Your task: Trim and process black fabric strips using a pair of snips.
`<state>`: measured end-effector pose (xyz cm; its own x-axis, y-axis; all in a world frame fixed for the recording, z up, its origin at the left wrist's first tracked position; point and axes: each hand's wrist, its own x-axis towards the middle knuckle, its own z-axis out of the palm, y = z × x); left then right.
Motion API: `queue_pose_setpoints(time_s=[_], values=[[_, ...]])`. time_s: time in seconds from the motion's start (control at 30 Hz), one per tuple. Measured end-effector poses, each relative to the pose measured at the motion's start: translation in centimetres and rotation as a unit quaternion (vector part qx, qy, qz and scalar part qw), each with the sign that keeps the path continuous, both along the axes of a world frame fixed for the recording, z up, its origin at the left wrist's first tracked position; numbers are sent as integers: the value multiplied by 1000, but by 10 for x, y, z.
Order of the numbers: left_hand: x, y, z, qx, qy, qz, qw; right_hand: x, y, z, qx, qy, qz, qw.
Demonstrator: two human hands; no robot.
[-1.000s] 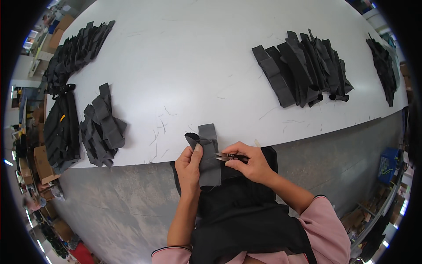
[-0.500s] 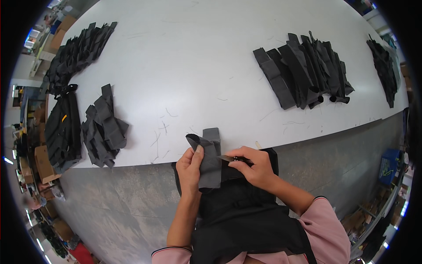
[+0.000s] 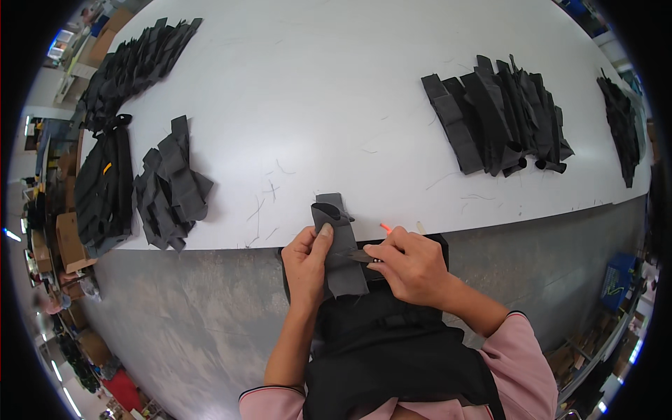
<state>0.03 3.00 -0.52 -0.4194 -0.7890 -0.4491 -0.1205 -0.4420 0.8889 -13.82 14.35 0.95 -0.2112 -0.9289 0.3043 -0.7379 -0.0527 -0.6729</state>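
Observation:
My left hand point(image 3: 308, 264) pinches a dark grey fabric strip point(image 3: 344, 264) at the table's near edge, thumb on top. The strip has a folded loop at its upper end and a frayed lower edge. My right hand point(image 3: 413, 269) is closed around what look like small thread snips point(image 3: 360, 257), with a pointed metal blade and a dark handle mostly hidden by the fingers. The blade lies against the strip's right side. An orange tip point(image 3: 386, 228) sticks out by my right index finger; I cannot tell whether it belongs to the snips.
On the white table point(image 3: 315, 98) lie a wide pile of dark strips point(image 3: 497, 119) at right and a smaller pile point(image 3: 171, 189) at left. Black items point(image 3: 105, 189) hang over the left edge. Another dark bundle point(image 3: 619, 129) lies far right. Loose threads dot the tabletop.
The strip has turned a little, its lower end swinging right. My right hand has rolled over, and the orange tip now shows. The view has shifted slightly.

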Motion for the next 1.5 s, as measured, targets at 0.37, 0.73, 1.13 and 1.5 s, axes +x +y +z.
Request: queue_pose_setpoints(time_s=[0.37, 0.73, 1.13, 1.5], values=[[-4, 4, 0, 11, -7, 3, 1000, 3, -4, -4, -2, 9, 10, 1000], [0, 6, -12, 13, -3, 1, 1000, 10, -2, -1, 10, 28, -5, 1000], [-1, 8, -12, 13, 3, -1, 1000, 15, 4, -1, 38, -33, -51, 997], [-1, 6, -12, 8, -2, -6, 1000, 16, 2, 0, 49, -71, -57, 995]])
